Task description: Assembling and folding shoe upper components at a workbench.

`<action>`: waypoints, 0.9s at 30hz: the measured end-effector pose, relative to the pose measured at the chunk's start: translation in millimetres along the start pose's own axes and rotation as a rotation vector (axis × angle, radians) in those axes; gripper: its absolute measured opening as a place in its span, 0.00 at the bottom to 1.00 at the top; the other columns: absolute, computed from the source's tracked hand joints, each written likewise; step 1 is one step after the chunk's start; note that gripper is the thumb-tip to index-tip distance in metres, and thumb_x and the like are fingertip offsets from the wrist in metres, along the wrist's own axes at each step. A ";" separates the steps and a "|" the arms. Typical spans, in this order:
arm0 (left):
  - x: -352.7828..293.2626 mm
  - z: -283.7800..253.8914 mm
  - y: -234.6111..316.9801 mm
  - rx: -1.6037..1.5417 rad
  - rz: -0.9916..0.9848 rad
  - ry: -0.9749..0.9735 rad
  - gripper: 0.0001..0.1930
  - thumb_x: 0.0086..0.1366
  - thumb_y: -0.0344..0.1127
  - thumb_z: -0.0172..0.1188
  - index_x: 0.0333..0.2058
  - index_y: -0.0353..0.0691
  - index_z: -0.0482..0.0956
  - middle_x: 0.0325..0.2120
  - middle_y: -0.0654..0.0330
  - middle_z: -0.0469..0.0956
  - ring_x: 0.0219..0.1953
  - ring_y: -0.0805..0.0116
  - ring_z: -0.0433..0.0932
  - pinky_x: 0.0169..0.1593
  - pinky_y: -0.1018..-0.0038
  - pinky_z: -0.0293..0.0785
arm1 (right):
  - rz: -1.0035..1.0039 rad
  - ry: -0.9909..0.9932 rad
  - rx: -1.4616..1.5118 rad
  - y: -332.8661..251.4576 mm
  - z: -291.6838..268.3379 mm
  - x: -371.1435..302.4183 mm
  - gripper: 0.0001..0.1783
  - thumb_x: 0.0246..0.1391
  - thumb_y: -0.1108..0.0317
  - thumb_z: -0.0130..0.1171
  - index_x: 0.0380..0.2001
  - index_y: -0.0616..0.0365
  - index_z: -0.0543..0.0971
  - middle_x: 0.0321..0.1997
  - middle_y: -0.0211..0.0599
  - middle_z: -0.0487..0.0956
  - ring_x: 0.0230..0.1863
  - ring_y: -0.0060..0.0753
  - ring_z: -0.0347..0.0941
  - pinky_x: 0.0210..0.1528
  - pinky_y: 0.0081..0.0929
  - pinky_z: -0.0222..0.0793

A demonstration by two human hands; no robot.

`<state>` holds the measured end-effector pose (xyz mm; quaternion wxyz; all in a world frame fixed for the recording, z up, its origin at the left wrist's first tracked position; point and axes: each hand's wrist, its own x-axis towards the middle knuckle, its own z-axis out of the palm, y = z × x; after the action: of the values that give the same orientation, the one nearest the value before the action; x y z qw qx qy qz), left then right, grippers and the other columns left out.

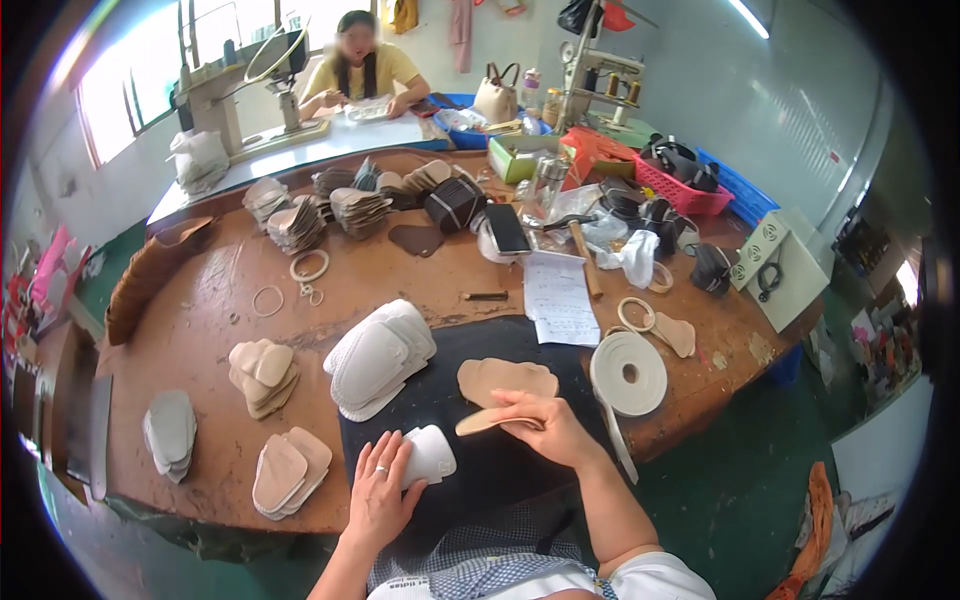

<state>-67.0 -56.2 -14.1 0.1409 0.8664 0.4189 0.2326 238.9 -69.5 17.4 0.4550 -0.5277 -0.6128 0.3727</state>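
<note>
My left hand (pixel 380 485) lies palm down with its thumb and fingers around the near end of a curved white shoe-part piece (pixel 432 455). That piece rests on a black mat (pixel 480 345) at the table's near edge. My right hand (pixel 553 430) pinches a thin tan, sole-shaped piece (pixel 485 421), tilted a little above the mat. Just beyond it lies a wider stack of tan pieces (pixel 505 380). Overlapping white pieces with a dotted texture (pixel 375 360) sit at the mat's far left.
To the left are tan stacks (pixel 262 378) (pixel 290 475) and a grey-white stack (pixel 170 435). A white tape roll (pixel 628 374) stands right of the mat, with a written sheet (pixel 560 297) and phone (pixel 508 229) beyond. Another person (pixel 360 75) sits across, near sewing machines.
</note>
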 end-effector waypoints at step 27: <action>-65.6 -4.4 -5.7 0.023 -0.024 0.308 0.25 0.50 0.28 0.72 0.50 0.42 0.85 0.46 0.57 0.77 0.48 0.54 0.75 0.58 0.53 0.74 | 0.300 -0.222 0.077 -18.1 96.3 27.6 0.10 0.59 0.73 0.68 0.43 0.64 0.83 0.34 0.32 0.85 0.35 0.16 0.78 0.38 0.21 0.77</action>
<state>-108.6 -104.4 -31.5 0.0680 0.8170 0.4484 0.3561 140.9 -43.1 9.3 0.3439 -0.5508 -0.5591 0.5155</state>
